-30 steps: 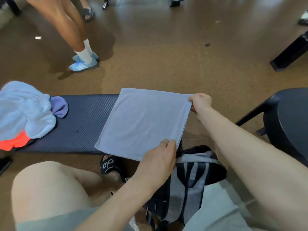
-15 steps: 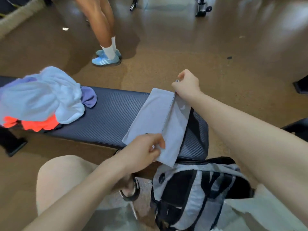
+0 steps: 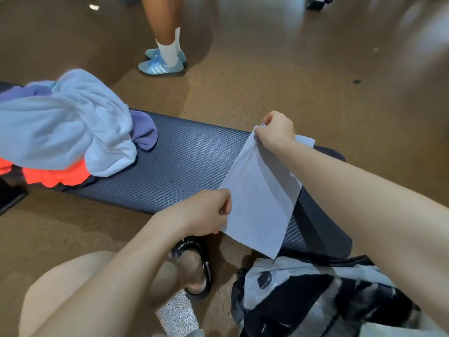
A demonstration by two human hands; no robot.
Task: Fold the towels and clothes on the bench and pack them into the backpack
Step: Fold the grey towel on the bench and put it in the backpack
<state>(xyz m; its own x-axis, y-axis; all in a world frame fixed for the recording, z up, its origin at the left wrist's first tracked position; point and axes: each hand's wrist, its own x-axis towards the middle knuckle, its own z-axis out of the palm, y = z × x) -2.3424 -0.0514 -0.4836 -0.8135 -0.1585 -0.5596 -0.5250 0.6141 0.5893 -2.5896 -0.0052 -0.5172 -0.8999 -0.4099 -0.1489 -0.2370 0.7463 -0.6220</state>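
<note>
While the folded pale blue towel (image 3: pixel 261 198) lies slanted across the right end of the dark worktop (image 3: pixel 189 164), both hands hold it. The left hand (image 3: pixel 206 216) has its grip pinched on the near left edge; the right hand (image 3: pixel 277 132) has its grip closed on the far corner. A heap of clothes (image 3: pixel 65 132) sits on the worktop's left part. The backpack (image 3: pixel 315 295) stands on the floor below the towel.

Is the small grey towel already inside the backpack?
No, both hands, left and right, hold the towel over the bench, above the backpack.
</note>
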